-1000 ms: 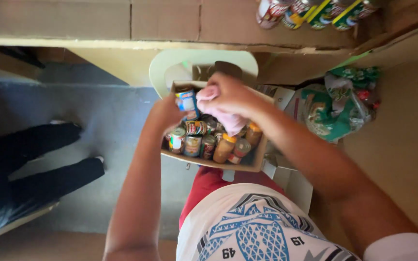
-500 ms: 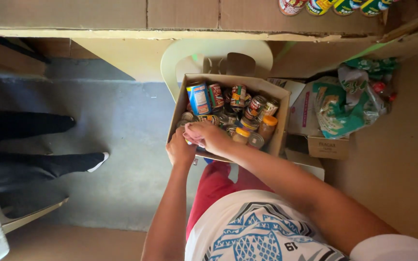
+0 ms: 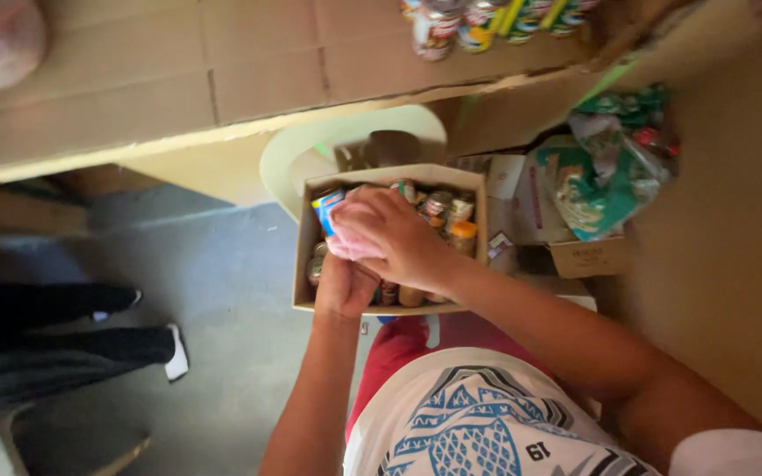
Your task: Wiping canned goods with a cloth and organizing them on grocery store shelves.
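The cardboard box [image 3: 390,242] of cans sits in front of your knees, on a pale round stool [image 3: 297,154] below the cardboard-covered worktop [image 3: 222,75]. Your right hand [image 3: 394,238] lies over the cans, fingers curled around a pink bundle [image 3: 350,238] that it presses down among them. Your left hand [image 3: 346,282] closes on the box's near edge; I cannot tell how tightly. Keep that edge braced, and seat the bundle in a gap without tipping the blue carton [image 3: 328,207] beside it.
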